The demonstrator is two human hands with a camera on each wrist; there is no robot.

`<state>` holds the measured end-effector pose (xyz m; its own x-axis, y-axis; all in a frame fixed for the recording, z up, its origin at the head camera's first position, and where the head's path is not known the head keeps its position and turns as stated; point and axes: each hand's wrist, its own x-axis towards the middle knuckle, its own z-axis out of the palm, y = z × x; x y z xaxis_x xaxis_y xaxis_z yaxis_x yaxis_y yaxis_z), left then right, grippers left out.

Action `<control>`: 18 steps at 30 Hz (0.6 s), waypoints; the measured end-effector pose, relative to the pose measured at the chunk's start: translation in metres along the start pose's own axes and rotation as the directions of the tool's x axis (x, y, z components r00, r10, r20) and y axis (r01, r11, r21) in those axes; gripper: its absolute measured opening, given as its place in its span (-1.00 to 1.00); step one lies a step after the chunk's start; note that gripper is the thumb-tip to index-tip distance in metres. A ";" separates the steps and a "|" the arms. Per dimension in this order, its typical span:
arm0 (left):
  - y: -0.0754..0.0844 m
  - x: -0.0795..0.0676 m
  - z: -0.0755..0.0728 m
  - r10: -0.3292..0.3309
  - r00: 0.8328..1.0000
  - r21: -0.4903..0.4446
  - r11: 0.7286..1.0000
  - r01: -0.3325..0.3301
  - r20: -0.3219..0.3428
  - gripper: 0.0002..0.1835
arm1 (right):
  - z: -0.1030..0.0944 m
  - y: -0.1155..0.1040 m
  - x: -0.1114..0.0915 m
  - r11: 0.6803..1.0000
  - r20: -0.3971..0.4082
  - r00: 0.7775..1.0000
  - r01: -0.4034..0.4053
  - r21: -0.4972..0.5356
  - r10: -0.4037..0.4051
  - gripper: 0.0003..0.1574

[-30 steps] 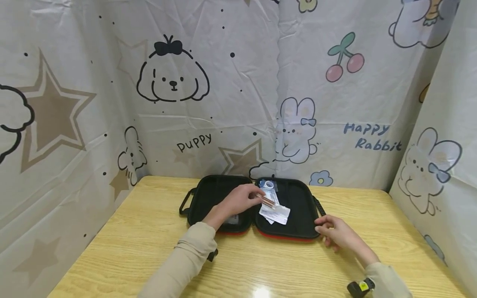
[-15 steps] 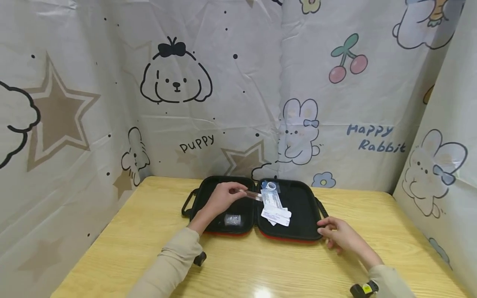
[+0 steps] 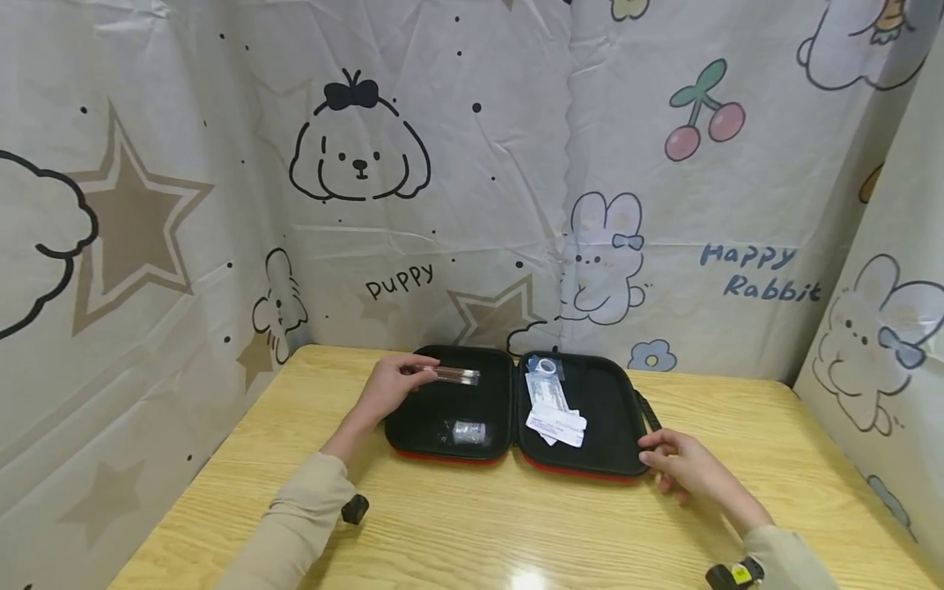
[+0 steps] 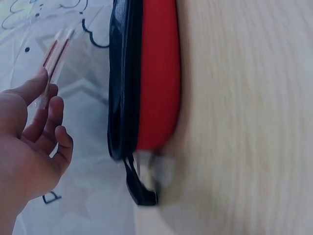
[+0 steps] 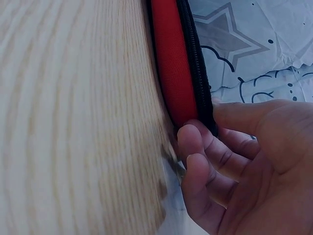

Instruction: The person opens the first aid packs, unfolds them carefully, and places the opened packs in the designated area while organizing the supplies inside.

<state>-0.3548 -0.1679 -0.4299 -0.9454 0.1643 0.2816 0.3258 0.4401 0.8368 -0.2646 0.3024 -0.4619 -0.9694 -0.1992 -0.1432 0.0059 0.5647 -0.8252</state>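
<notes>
My left hand (image 3: 391, 385) pinches a clear packet of cotton swabs (image 3: 459, 374) between thumb and fingers, above the left half of an open black-and-red zip case (image 3: 442, 410). In the left wrist view the brown-stemmed swabs (image 4: 57, 56) point up and away from the case's red side (image 4: 159, 73). My right hand (image 3: 686, 467) grips the right front corner of the case. Its thumb lies on the zipped rim (image 5: 200, 73), with fingers curled against the red underside. Paper packets (image 3: 556, 422) and a white tape roll (image 3: 546, 366) lie in the right half.
A small clear-wrapped roll (image 3: 469, 433) lies in the left half, near the front. The case stands toward the back of a wooden table (image 3: 472, 524). Patterned cloth (image 3: 487, 180) hangs behind and on both sides. A black handle (image 3: 649, 410) sticks out at right.
My left hand has carried the cotton swabs leftward from the right half to above the left half, uncovering the small wrapped roll. My right hand stays at the case corner.
</notes>
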 end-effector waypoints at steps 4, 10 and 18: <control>-0.013 -0.003 -0.014 -0.044 0.999 0.060 0.997 0.044 -0.013 -0.68 | -0.002 0.000 0.000 1.000 0.000 1.000 -0.007 0.013 0.007 -0.49; -0.025 -0.012 -0.037 -0.079 0.996 0.148 0.985 0.083 -0.034 -0.71 | -0.001 -0.001 0.001 1.000 0.015 1.000 0.010 0.013 -0.010 -0.47; -0.036 -0.022 -0.045 -0.108 0.994 0.192 0.976 0.102 0.018 -0.71 | 0.001 0.002 0.000 1.000 0.014 1.000 0.016 0.014 -0.016 -0.48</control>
<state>-0.3461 -0.2271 -0.4449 -0.9745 0.1317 0.1814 0.2238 0.6158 0.7554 -0.2647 0.3023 -0.4644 -0.9658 -0.2199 -0.1377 -0.0062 0.5501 -0.8351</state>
